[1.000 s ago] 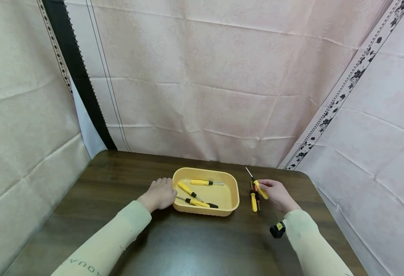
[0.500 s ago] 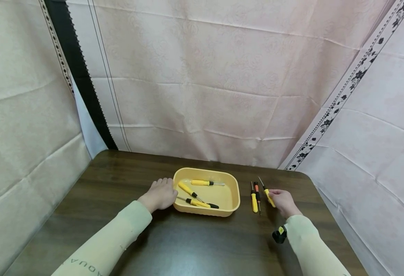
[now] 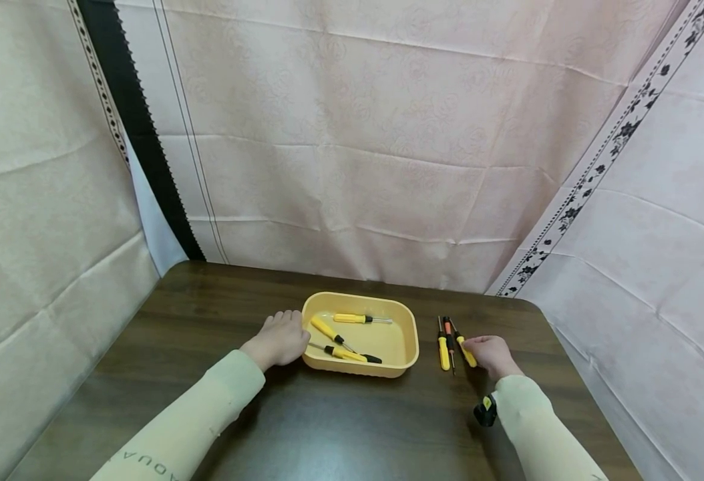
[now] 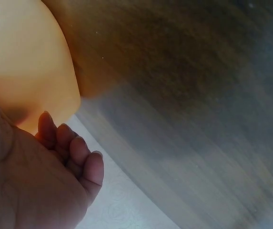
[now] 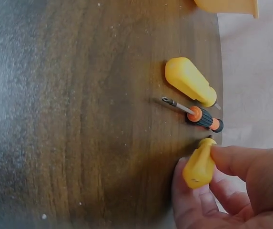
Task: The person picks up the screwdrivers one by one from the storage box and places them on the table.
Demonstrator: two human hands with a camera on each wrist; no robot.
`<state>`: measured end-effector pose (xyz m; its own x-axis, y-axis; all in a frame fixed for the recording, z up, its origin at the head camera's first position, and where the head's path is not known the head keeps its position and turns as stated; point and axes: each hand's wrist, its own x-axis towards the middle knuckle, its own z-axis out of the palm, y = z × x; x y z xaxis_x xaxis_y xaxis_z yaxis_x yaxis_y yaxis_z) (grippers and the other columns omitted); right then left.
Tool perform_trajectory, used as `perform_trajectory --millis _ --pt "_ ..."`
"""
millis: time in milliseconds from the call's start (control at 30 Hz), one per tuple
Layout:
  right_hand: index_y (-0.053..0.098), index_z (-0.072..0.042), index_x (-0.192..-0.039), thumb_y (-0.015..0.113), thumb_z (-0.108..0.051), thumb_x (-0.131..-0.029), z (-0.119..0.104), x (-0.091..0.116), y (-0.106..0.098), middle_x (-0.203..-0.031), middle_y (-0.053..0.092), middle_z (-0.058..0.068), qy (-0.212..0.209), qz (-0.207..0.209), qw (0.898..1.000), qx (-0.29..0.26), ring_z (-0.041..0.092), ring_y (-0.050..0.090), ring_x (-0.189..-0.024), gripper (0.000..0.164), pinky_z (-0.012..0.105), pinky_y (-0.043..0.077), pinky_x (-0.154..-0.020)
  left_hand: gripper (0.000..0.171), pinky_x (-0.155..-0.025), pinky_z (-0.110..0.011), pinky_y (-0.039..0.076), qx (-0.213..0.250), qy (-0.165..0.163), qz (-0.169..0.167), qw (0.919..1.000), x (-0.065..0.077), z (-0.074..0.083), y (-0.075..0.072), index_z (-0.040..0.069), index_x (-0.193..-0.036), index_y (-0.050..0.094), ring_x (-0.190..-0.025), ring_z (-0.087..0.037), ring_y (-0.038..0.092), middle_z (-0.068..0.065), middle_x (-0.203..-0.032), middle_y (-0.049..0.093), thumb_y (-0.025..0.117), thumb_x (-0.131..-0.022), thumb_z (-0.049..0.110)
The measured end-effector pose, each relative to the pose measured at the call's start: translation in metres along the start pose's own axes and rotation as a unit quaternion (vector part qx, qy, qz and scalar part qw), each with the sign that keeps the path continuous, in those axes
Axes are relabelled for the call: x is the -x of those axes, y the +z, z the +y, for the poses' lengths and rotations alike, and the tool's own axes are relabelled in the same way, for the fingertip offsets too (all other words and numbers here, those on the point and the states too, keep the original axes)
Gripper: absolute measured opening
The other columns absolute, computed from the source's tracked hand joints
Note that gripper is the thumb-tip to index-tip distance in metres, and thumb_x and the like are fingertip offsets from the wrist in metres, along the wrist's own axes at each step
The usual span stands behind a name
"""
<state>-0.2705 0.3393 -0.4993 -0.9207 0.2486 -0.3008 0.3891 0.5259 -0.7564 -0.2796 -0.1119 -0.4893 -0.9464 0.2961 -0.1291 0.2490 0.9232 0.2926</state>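
In the head view my left hand [image 3: 278, 339] holds the left end of a yellow plastic tray [image 3: 411, 329]. The left wrist view shows its curled fingers against the tray's outer wall [image 4: 41, 62]; the thumb is hidden. My right hand [image 3: 491, 354] pinches the yellow handle of a screwdriver [image 5: 199, 168] between thumb and fingers, its shaft pointing away from me. Just left of it lie an orange-and-black screwdriver [image 5: 204, 119] and another yellow-handled screwdriver [image 5: 188, 81], roughly side by side on the table.
Inside the tray lie a yellow screwdriver [image 3: 352, 318] at the back, a slanted one [image 3: 324, 328] and one near the front [image 3: 344, 354]. The dark wooden table [image 3: 352, 427] ends at a hanging pale cloth [image 3: 352, 167]. A black device [image 3: 485, 409] sits at my right wrist.
My right hand has brought the screwdriver down to the right of the other two, then slid it slightly left, closer beside them. My left hand stays at the tray.
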Motion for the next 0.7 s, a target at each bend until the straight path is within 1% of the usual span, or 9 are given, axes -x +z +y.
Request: perform_trajectory --millis 167,300,500,600,700 --pt "0.067 0.008 -0.103 0.064 -0.016 -0.091 -0.0023 0.0010 -0.0007 -0.087 0.063 0.010 0.018 -0.003 1.000 0.003 0.018 0.056 -0.072 0.027 0.031 0.051 -0.065 0.038 -0.084 -0.043 0.034 0.001 0.002 0.000 1.0000 -0.0013 -0.0003 0.0013 0.001 -0.117 0.049 -0.089 -0.024 0.041 -0.009 -0.100 0.047 0.033 -0.099 0.029" --pt "0.067 0.009 -0.102 0.065 -0.014 -0.091 -0.0013 0.0010 -0.0016 -0.082 0.064 0.008 0.017 -0.009 1.000 -0.009 0.015 0.057 -0.067 0.026 0.030 0.053 -0.065 0.038 -0.085 -0.043 0.034 0.002 0.001 -0.002 1.0000 -0.0019 -0.0010 0.0027 0.001 -0.117 0.049 -0.090 -0.024 0.041 -0.009 -0.101 0.047 0.033 -0.099 0.030" --pt "0.066 0.010 -0.105 0.064 -0.013 -0.093 0.0021 -0.0011 -0.0029 -0.084 0.065 0.009 0.022 -0.027 0.999 -0.027 0.016 0.059 -0.071 0.026 0.031 0.054 -0.068 0.040 -0.085 -0.043 0.034 0.001 -0.001 -0.001 1.0000 -0.0020 -0.0013 0.0029 0.000 -0.120 0.048 -0.091 -0.025 0.041 -0.010 -0.104 0.048 0.033 -0.099 0.031" --pt "0.066 0.010 -0.105 0.064 -0.013 -0.094 0.0028 -0.0015 -0.0031 -0.086 0.064 0.010 0.026 -0.035 0.999 -0.028 0.018 0.059 -0.072 0.026 0.032 0.054 -0.069 0.041 -0.086 -0.043 0.034 0.002 -0.001 -0.001 1.0000 -0.0014 -0.0008 0.0018 0.000 -0.121 0.047 -0.092 -0.025 0.041 -0.010 -0.105 0.048 0.032 -0.099 0.031" --pt "0.066 0.009 -0.104 0.064 -0.015 -0.094 0.0036 -0.0012 -0.0031 -0.085 0.062 0.009 0.029 -0.033 0.999 -0.022 0.018 0.058 -0.072 0.026 0.031 0.054 -0.069 0.041 -0.086 -0.043 0.034 0.003 0.000 -0.002 1.0000 -0.0005 -0.0004 0.0012 0.000 -0.121 0.047 -0.091 -0.025 0.041 -0.010 -0.105 0.048 0.032 -0.099 0.031"
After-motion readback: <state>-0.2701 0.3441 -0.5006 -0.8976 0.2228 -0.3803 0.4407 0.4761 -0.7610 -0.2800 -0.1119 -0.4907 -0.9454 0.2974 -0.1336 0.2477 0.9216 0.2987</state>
